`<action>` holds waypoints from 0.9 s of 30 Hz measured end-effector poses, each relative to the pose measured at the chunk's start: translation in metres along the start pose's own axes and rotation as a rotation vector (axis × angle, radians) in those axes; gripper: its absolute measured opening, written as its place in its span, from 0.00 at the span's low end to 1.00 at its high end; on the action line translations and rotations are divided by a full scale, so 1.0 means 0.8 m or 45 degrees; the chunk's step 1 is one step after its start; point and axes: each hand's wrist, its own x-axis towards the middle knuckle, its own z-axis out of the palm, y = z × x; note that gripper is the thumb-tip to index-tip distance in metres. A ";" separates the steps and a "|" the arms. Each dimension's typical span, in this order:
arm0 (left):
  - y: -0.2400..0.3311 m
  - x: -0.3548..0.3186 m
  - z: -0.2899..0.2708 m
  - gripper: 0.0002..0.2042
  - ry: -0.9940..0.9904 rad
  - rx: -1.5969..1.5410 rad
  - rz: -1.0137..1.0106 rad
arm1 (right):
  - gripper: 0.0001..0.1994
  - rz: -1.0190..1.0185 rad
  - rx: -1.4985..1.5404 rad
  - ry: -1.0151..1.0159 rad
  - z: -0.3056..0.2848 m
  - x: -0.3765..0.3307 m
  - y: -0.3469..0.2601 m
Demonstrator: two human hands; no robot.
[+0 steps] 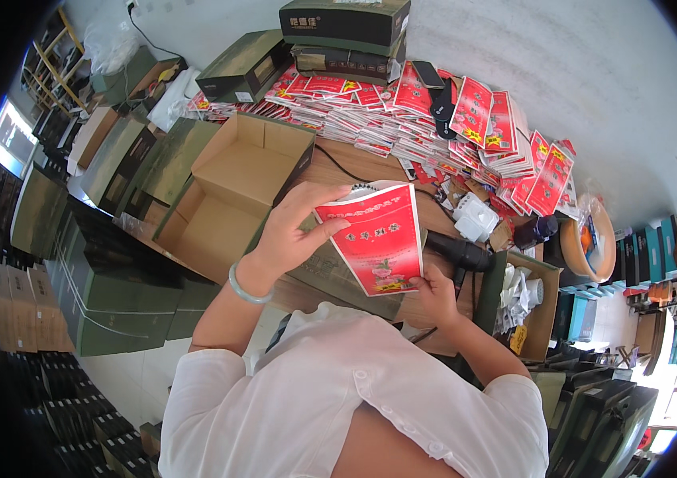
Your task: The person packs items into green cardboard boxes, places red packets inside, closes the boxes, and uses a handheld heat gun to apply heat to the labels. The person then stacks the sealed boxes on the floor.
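Note:
A flat red packet (380,243) with a white border and a printed flower is held up in front of my chest. My left hand (294,227) grips its upper left edge between thumb and fingers. There is a small dark, bumpy edge of something at the packet's top, by my left fingertips; I cannot make out what it is. My right hand (435,295) pinches the packet's lower right corner. Left of the packet, an open cardboard box (252,159) with a brown inside stands with nothing in it.
Many similar red packets (354,119) lie heaped along the wall, with a phone (427,75) on top. Dark green boxes (346,24) stand behind. At right are a black hair dryer (458,252), an open carton (541,319) of silvery packets and a round tan bin (600,259).

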 end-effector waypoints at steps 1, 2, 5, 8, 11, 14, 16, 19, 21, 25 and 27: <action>-0.003 -0.001 -0.004 0.21 0.003 -0.060 -0.009 | 0.07 0.001 0.008 -0.022 0.000 0.000 0.008; -0.005 -0.002 -0.008 0.20 -0.034 -0.070 -0.023 | 0.08 0.001 0.017 -0.044 -0.001 0.000 0.012; -0.012 -0.005 -0.019 0.18 -0.162 -0.072 -0.123 | 0.09 0.010 -0.007 -0.084 -0.001 -0.002 0.009; -0.019 -0.009 -0.031 0.16 -0.318 -0.057 -0.374 | 0.10 -0.006 -0.055 -0.125 0.006 -0.009 0.020; -0.015 0.001 -0.041 0.14 -0.474 -0.074 -0.676 | 0.10 0.051 0.079 -0.149 0.015 -0.013 0.042; -0.048 -0.025 -0.041 0.17 -0.273 -0.216 -0.528 | 0.10 0.149 0.107 -0.093 0.016 -0.006 0.039; -0.055 -0.035 -0.028 0.22 0.035 -0.525 -0.493 | 0.09 0.163 0.127 0.078 0.008 0.012 0.029; -0.085 -0.067 -0.032 0.21 0.341 -0.520 -0.723 | 0.09 0.132 0.081 0.389 -0.015 0.068 0.054; -0.106 -0.104 -0.030 0.19 0.290 -0.493 -0.874 | 0.10 0.089 -0.095 0.562 -0.053 0.125 0.073; -0.131 -0.171 -0.017 0.17 0.167 -0.498 -1.088 | 0.14 -0.031 -0.510 0.711 -0.158 0.280 0.078; -0.137 -0.172 -0.002 0.16 0.116 -0.540 -1.090 | 0.24 0.069 -0.839 0.615 -0.272 0.370 0.103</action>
